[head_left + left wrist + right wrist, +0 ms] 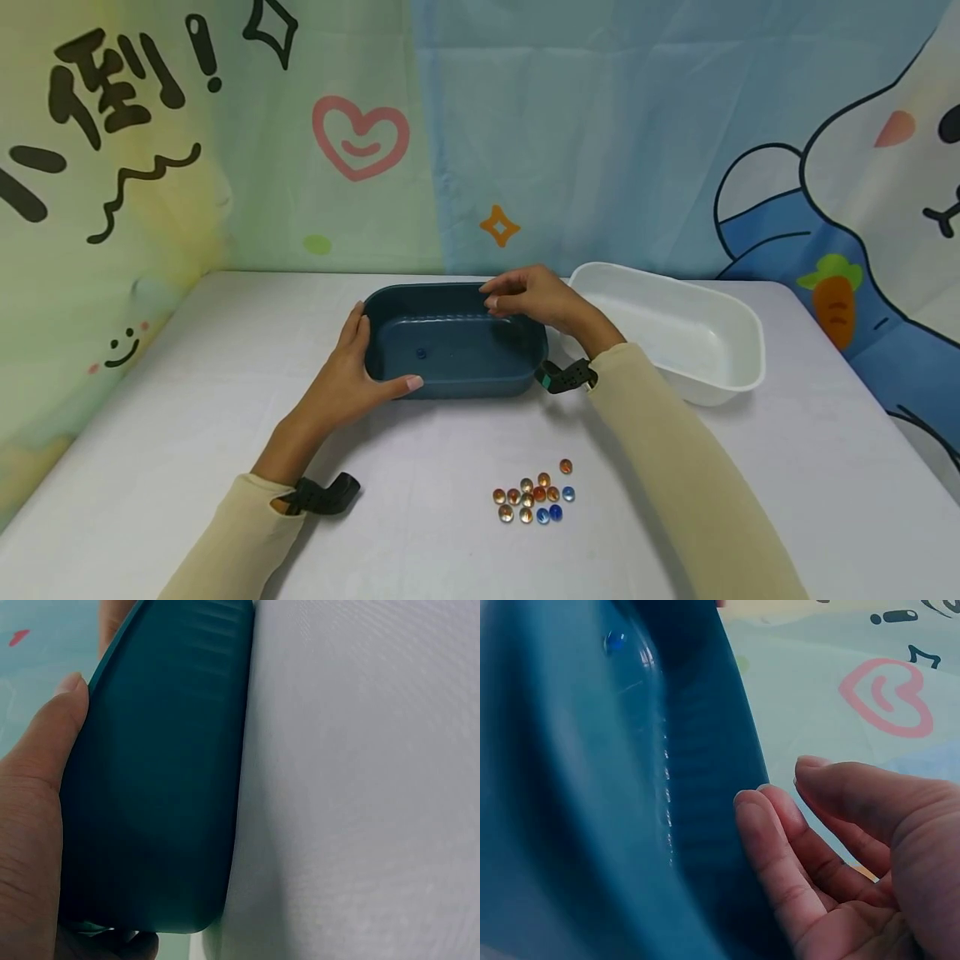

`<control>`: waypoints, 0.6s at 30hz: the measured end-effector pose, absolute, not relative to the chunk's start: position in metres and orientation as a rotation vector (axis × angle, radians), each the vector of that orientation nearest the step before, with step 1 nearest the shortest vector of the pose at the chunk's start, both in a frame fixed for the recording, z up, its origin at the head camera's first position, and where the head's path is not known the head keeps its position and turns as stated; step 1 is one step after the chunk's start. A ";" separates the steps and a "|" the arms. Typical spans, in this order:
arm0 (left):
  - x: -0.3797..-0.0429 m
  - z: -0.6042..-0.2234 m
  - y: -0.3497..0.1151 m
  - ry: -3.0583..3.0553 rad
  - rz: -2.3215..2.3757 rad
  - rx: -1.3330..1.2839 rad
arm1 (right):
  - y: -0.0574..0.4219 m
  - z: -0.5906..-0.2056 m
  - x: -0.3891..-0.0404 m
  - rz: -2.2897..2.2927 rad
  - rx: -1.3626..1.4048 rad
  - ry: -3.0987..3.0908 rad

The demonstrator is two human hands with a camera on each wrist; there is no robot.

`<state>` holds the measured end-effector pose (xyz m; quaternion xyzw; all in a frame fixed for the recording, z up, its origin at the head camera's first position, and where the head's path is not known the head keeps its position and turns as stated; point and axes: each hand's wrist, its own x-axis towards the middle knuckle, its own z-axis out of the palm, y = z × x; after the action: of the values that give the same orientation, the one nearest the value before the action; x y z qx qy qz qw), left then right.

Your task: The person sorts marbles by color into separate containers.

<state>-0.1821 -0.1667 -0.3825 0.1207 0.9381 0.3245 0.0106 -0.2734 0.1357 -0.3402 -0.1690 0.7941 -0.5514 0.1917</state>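
A dark teal tub (459, 387) stands on the table with one blue glass marble (421, 353) on its floor. My left hand (339, 382) holds the tub's left end, thumb along the front rim and fingers round the far side; the left wrist view shows the thumb at the rim. Over the tub's back right part is my right hand (538, 298), fingers loosely bent and nothing seen between them. In the right wrist view its fingertips (756, 817) overlap the tub's rim.
Several loose marbles (540, 495), amber, orange, clear and blue, lie on the white table (420, 517) in front of the tub. A white tub (678, 337) stands at the back right, partly behind my right forearm. A printed cloth (570, 142) hangs behind the table.
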 end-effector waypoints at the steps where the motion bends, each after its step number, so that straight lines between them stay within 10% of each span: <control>1: -0.182 -0.383 -0.167 2.929 1.009 0.378 | 0.136 -0.341 -0.273 -1.548 -0.476 2.234; 18: -0.183 -0.382 -0.168 2.917 1.026 0.364 | 0.132 -0.345 -0.258 -1.651 -0.467 2.342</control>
<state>-0.1833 -0.1680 -0.3821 0.1168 0.9368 0.3294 0.0140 -0.2580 0.1321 -0.3447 -0.1599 0.8009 -0.5647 0.1189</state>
